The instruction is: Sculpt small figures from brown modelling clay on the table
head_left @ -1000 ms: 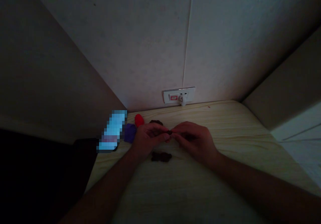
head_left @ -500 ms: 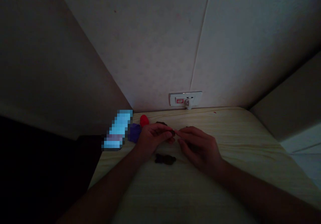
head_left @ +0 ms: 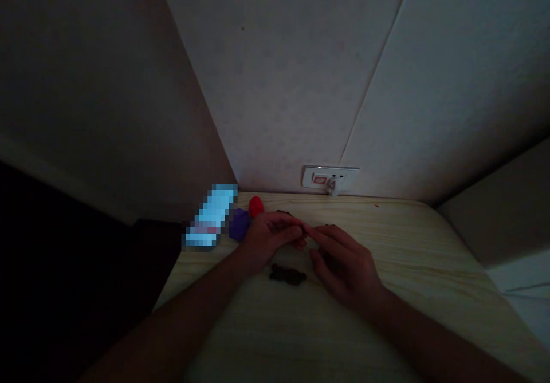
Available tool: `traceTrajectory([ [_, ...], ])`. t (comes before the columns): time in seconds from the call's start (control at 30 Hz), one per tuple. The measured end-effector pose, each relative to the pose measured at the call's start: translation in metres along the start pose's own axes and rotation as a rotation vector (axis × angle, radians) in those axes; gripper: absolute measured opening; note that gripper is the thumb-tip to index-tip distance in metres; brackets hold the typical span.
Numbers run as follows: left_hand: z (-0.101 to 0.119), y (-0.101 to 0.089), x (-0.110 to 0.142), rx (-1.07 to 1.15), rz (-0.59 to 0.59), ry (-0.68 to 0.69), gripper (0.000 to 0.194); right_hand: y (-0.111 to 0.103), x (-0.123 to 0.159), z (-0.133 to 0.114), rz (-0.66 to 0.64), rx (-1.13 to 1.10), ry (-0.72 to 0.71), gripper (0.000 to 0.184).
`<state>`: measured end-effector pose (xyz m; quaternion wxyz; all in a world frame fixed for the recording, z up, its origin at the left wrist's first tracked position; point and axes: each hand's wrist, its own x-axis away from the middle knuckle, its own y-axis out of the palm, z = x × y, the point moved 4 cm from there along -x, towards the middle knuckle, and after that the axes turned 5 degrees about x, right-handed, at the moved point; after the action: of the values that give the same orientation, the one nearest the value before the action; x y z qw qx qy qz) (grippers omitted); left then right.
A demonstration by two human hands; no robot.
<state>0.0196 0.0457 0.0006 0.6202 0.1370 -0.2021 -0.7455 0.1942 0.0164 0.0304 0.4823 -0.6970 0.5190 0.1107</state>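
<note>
My left hand (head_left: 268, 239) is closed, with thumb and fingers pinching a small dark lump (head_left: 302, 229) that is mostly hidden by the fingertips. From the other side, my right hand (head_left: 346, 260) reaches in with its fingertips touching or almost touching that lump; its thumb stays apart from the fingers. On the table below the hands lies a dark, knobbly, long piece (head_left: 287, 275), its material too dim to make out. Behind the left hand sit a bright red rounded lump (head_left: 256, 206) and a purple piece (head_left: 239, 225). Another dark thing, partly hidden, shows beyond the left fingers.
A lit, blurred-out screen (head_left: 211, 216) stands at the left edge of the light wood-grain table (head_left: 408, 240). On the wall at the back is a socket (head_left: 330, 177) with a plug in it. A pale panel borders the right side, and the room is dim.
The camera view has tilted and shifted, so the scene sits farther right in the picture. My right fingers have moved slightly against the small dark lump; the left hand keeps its pinch.
</note>
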Motion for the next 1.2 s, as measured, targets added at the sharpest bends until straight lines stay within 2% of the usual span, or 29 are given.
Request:
traceTrajectory([
  [0.33,0.0006,0.0004,-0.0007,-0.020,-0.051,0.025,0.019,0.0005,-0.0049,0.0020,-0.073,-0.159,0.120,0.046],
  [0.57,-0.0002,-0.0015,-0.0009,-0.016,-0.059,0.023,0.020,-0.0028,-0.0064,0.0035,-0.064,-0.254,0.169,0.047],
  [0.7,-0.0010,-0.0014,-0.0011,-0.025,-0.078,0.018,0.019,-0.0022,-0.0071,0.0032,-0.090,-0.251,0.172,0.044],
  [1.2,-0.0019,-0.0030,-0.0017,-0.025,-0.022,-0.009,0.027,0.0041,-0.0015,0.0010,-0.123,-0.059,0.069,0.053],
])
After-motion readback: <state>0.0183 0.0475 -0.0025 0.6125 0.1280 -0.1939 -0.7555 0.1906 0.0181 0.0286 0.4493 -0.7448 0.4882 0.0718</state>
